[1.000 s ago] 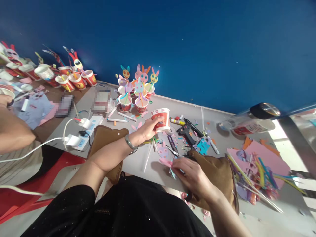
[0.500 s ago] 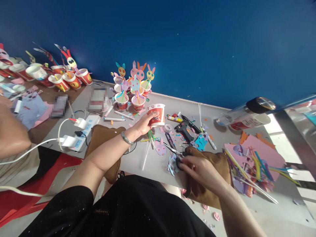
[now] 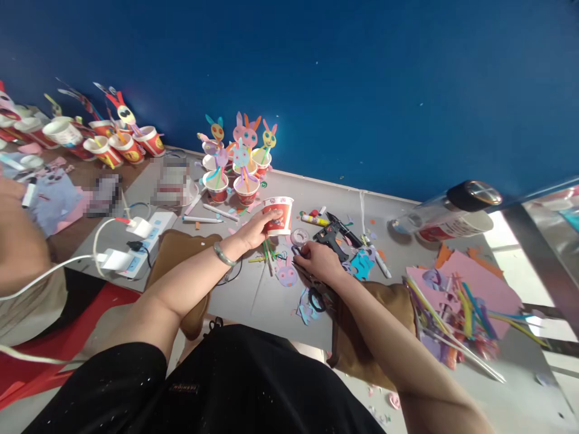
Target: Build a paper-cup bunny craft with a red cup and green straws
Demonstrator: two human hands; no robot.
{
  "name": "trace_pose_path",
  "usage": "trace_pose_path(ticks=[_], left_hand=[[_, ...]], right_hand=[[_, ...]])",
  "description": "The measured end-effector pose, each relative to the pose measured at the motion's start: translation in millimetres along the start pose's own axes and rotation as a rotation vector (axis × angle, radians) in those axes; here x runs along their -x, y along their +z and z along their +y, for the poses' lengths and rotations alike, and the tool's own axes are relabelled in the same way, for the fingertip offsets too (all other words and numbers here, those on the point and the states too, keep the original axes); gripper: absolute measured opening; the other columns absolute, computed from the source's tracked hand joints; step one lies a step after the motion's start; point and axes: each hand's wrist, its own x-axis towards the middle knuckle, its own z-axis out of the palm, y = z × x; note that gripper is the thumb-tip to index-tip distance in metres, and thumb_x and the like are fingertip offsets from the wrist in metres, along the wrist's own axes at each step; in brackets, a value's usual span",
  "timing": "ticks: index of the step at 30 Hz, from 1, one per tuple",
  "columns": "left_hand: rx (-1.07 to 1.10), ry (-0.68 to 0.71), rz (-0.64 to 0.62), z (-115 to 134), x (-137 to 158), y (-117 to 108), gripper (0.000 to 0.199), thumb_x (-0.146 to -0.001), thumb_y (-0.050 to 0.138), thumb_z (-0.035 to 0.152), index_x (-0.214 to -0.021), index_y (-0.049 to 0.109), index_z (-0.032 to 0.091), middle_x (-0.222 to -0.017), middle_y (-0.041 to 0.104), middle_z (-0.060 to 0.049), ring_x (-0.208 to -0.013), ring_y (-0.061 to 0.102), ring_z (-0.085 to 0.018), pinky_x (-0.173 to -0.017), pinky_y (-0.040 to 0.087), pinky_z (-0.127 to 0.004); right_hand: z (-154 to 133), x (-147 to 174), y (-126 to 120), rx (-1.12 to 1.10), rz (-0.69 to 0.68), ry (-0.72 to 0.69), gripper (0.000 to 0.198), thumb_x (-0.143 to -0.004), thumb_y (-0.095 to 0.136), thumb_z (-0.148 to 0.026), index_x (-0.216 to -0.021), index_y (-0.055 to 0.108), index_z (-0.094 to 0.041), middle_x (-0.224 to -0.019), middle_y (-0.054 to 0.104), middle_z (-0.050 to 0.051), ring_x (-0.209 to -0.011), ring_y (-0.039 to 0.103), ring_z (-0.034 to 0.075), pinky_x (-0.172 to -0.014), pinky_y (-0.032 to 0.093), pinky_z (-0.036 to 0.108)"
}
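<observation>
My left hand [image 3: 257,229] is wrapped round a red-and-white paper cup [image 3: 281,218], held upright over the table. Low over the tabletop, my right hand [image 3: 320,261] has its fingers drawn together at a slim dark item [image 3: 297,251]; its kind is hidden by the fingers. Just below my right wrist lie black-handled scissors [image 3: 317,299], their blades partly covered by the hand. A purple paper rabbit face [image 3: 286,275] and green straws [image 3: 268,246] lie between my hands. A roll of tape [image 3: 299,236] is just beyond the right fingertips.
A black glue gun [image 3: 332,240] and markers lie right of the cup. Several decorated cups [image 3: 246,191] stand near the blue wall. At left are a power strip [image 3: 149,244] and another person's arm [image 3: 22,235]. A clear bottle [image 3: 425,211] and pipe cleaners [image 3: 470,310] are at right.
My right hand has left the scissors and moved up and left to the slim dark item near the tape. My left hand still holds the cup, slightly lower in view.
</observation>
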Motion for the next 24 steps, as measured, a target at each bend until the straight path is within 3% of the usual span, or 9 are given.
trace_pose_path(ticks=[7,13,16,20,24], left_hand=[[-0.045,-0.009,-0.042,-2.0,5.1,-2.8,0.045,-0.065,0.086,0.041,-0.094,0.065,0.014,-0.084,0.071,-0.005,-0.078,0.067,-0.018,-0.076,0.051,-0.033],[-0.115,-0.026,-0.09,-0.9,9.2,-1.6,0.046,-0.065,0.085,0.042,-0.093,0.066,0.011,-0.079,0.071,-0.007,-0.073,0.068,-0.019,-0.072,0.052,-0.032],[-0.14,-0.02,-0.092,-1.6,11.2,-1.7,0.045,-0.067,0.084,0.04,-0.096,0.066,0.011,-0.082,0.073,-0.008,-0.071,0.068,-0.018,-0.071,0.052,-0.031],[-0.149,-0.019,-0.133,-1.0,14.4,-0.6,0.044,-0.068,0.083,0.04,-0.098,0.067,0.012,-0.084,0.073,-0.007,-0.075,0.069,-0.019,-0.076,0.053,-0.033],[-0.123,0.025,-0.147,3.1,15.0,1.3,0.042,-0.065,0.084,0.039,-0.092,0.067,0.012,-0.08,0.071,-0.005,-0.069,0.066,-0.016,-0.071,0.05,-0.03]], right_hand=[[2.9,4.0,1.7,-0.138,0.115,-0.107,0.011,-0.075,0.064,-0.029,-0.075,0.056,-0.02,-0.076,0.063,0.002,-0.068,0.054,0.015,-0.06,0.033,0.025],[4.8,12.0,-16.2,-0.607,0.297,-0.289,0.013,-0.079,0.058,-0.03,-0.072,0.051,-0.022,-0.063,0.054,-0.002,-0.057,0.048,0.012,-0.056,0.036,0.025],[4.4,15.3,-34.4,-0.775,0.338,-0.218,0.015,-0.08,0.06,-0.033,-0.076,0.05,-0.022,-0.056,0.052,-0.005,-0.05,0.048,0.011,-0.052,0.038,0.025],[3.5,16.1,-56.7,-1.046,0.515,-0.088,0.02,-0.077,0.065,-0.03,-0.088,0.05,-0.024,-0.06,0.06,-0.006,-0.052,0.062,0.015,-0.054,0.051,0.027],[4.9,7.5,-55.9,-1.351,0.575,-0.041,0.029,-0.075,0.071,-0.03,-0.096,0.053,-0.024,-0.068,0.065,-0.006,-0.062,0.071,0.016,-0.063,0.062,0.03]])
